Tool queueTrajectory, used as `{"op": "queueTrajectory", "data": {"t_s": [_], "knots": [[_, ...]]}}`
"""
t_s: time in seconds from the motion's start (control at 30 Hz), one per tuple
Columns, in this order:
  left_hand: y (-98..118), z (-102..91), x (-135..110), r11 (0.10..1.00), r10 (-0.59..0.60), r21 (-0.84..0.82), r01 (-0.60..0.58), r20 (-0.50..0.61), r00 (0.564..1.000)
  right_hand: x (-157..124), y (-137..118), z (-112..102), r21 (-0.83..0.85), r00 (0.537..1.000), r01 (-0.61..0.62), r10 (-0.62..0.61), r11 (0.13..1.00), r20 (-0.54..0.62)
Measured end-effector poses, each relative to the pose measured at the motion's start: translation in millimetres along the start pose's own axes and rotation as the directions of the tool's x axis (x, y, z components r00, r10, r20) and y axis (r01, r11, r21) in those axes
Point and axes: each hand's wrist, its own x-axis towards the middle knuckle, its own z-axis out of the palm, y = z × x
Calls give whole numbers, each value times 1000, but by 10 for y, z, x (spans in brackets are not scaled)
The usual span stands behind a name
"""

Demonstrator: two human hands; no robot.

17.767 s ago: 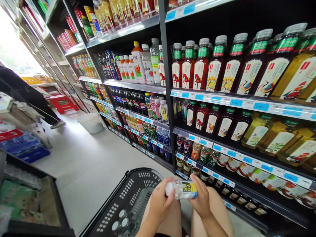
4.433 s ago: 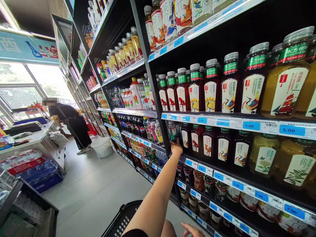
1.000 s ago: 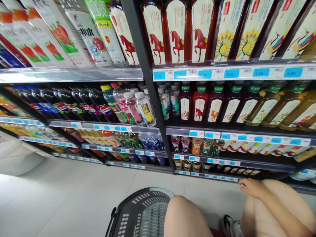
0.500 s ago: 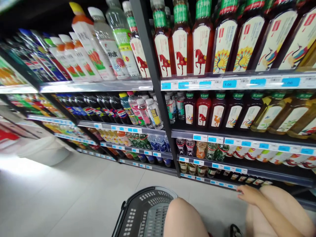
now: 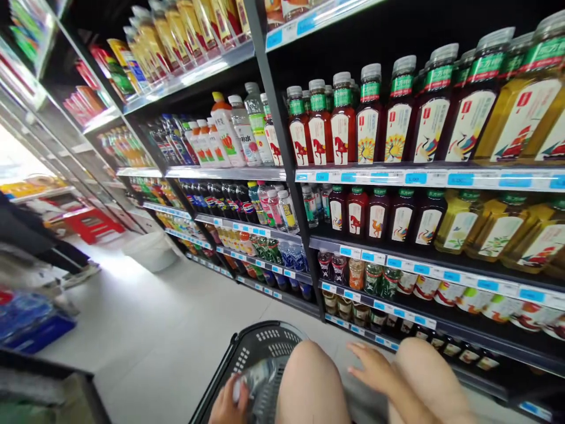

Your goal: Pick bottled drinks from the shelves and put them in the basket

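Observation:
I am crouched in front of black drink shelves, with my bare knees at the bottom of the view. My left hand is low over the black plastic basket and is closed on a clear bottle, which is blurred. My right hand hovers between my knees with its fingers stretched out and holds nothing. Small clear soda bottles stand on the second shelf by the black upright post. Red and yellow tea bottles fill the shelves to the right.
A white bucket stands on the pale tiled floor by the shelves at left. Another person's dark leg and shoe show at the far left, near blue water packs and a red stool.
My left hand has come into view at the basket, holding a clear bottle. My right hand has shifted left from my right knee to between my knees. The view has swung left and up.

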Motion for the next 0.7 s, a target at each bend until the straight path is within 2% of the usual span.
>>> {"op": "queueTrajectory", "data": {"t_s": [0.1, 0.17, 0.23, 0.33, 0.4, 0.5, 0.6, 0.67, 0.7], "knots": [[371, -167, -12, 918, -86, -396, 24, -138, 987, -80, -150, 20, 149, 998, 65, -62, 987, -26], [740, -345, 3, 857, -96, -516, 5, -148, 984, -125, -205, -8, 345, 999, 38, -23, 938, -48], [1145, -528, -31, 771, -61, -637, -10, -89, 994, -177, -235, -70, 615, 999, -23, 37, 789, -11], [1681, -726, -159, 610, 65, -792, -15, 31, 997, -274, -226, -196, 878, 991, -131, 59, 461, 117], [1937, -791, -225, 538, 178, -842, -37, 71, 982, -335, -191, -274, 928, 982, -185, 87, 324, 166], [2197, -838, -213, 502, 275, -862, -71, 81, 958, -404, -131, -350, 960, 977, -196, 120, 201, 175], [2407, -887, -113, 490, 300, -871, -32, 134, 944, -492, -85, -368, 967, 978, -207, 35, 151, 204], [2543, -910, -61, 491, 341, -871, -16, 175, 924, -585, -58, -361, 967, 977, -207, -26, 148, 213], [2606, -909, -48, 493, 364, -870, -19, 186, 913, -635, -43, -358, 971, 983, -180, -19, 155, 185]]}}
